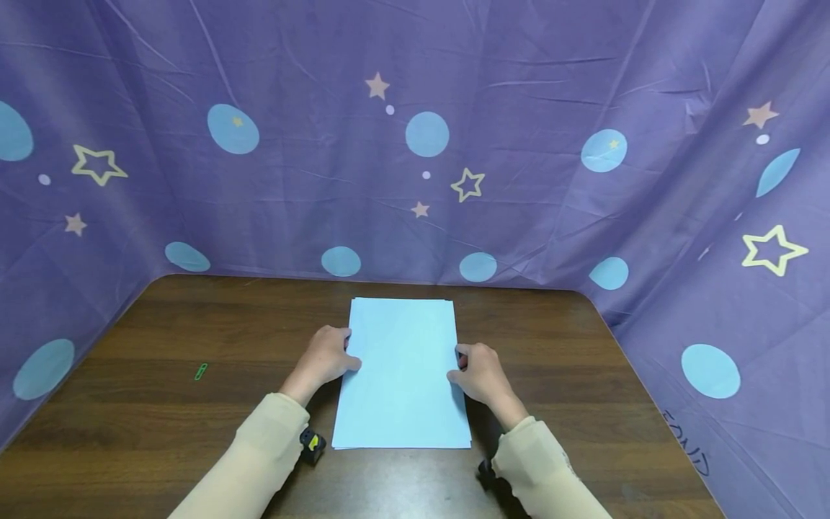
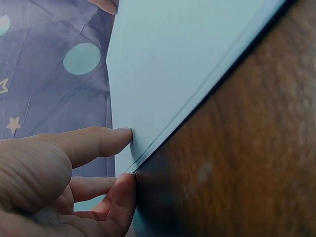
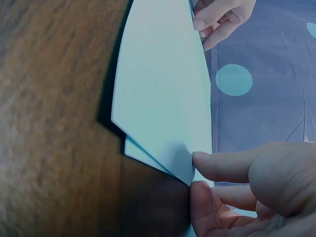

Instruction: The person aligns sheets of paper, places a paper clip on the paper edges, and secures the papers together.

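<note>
A thin stack of light blue paper sheets [image 1: 403,375] is held over the middle of the wooden table, its long sides running away from me. My left hand [image 1: 327,355] pinches the left edge, thumb on the top face and fingers curled at the edge, as the left wrist view shows. On the opposite edge my right hand [image 1: 480,371] pinches the sheets between thumb and fingers. In the right wrist view the sheets [image 3: 158,98] do not line up: a lower corner sticks out from under the top one.
A small green paper clip [image 1: 201,371] lies on the brown table [image 1: 259,317], left of the left hand. Purple cloth [image 1: 311,144] with stars and blue dots hangs behind the table and along both sides. Dark wrist cameras [image 1: 313,445] sit at the cuffs.
</note>
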`<state>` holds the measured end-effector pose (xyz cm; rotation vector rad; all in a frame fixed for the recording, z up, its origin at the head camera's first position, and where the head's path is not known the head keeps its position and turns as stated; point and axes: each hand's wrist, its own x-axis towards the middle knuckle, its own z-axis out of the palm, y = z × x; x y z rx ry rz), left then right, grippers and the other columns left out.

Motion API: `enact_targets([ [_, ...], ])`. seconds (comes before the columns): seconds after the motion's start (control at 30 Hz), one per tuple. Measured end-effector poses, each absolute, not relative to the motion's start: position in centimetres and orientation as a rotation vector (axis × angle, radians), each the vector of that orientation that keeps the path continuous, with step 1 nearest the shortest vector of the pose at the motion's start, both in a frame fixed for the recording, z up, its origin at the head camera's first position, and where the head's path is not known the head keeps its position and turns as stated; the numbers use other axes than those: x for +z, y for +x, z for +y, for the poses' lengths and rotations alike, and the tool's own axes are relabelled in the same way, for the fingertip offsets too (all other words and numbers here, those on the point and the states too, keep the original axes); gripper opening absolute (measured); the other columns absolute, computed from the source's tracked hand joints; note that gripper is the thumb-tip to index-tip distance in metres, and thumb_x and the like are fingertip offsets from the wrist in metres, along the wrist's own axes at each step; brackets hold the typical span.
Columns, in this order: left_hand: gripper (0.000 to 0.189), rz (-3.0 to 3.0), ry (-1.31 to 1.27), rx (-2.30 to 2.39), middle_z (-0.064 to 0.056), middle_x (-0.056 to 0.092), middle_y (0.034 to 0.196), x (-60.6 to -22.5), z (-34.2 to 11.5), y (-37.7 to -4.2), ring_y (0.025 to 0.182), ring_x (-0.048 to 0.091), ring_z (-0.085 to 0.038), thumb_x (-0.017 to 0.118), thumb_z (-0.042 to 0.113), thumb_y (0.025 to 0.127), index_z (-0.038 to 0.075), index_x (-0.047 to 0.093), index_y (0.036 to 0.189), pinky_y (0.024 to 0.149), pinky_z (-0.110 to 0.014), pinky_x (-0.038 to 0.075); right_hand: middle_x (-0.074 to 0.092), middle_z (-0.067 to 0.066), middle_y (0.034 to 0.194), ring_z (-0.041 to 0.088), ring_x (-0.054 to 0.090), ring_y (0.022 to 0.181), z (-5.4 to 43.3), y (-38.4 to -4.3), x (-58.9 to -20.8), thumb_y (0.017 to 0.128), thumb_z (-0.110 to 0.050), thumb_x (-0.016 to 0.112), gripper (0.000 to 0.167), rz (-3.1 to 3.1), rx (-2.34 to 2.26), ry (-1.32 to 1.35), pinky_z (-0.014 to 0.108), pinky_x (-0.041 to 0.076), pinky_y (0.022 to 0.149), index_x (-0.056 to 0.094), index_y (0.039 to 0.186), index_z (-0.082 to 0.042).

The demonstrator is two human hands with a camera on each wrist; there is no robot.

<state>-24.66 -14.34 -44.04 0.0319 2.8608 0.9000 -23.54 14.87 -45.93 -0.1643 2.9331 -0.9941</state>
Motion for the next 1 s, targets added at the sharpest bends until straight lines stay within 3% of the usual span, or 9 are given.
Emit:
enact_targets([
  [0.47,0.061,2.86,0.052,0.908,-0.022,0.058,0.12,-44.51,-14.14,-24.82,0.103,0.054,-0.033,0.081,0.012,0.09,-0.01,0.057,0.142,0.086,-0.046,0.054,0.063,0.008,0.094,0.024,0.058,0.088,15.23,-23.14,-46.02,0.09,-0.005,0.083,0.054,2.929,-1.005,-0.143,0.034,0.053,0.075,0.064,0.139,0.008],
  [1.0,0.067,2.854,0.05,0.892,-0.024,0.059,0.129,-44.27,-13.51,-24.73,0.108,0.056,-0.034,0.081,0.013,0.091,-0.01,0.054,0.147,0.095,-0.05,0.055,0.065,0.009,0.094,0.022,0.058,0.085,15.88,-23.04,-46.03,0.089,-0.004,0.082,0.054,2.939,-0.997,-0.162,0.035,0.054,0.076,0.065,0.137,0.01],
])
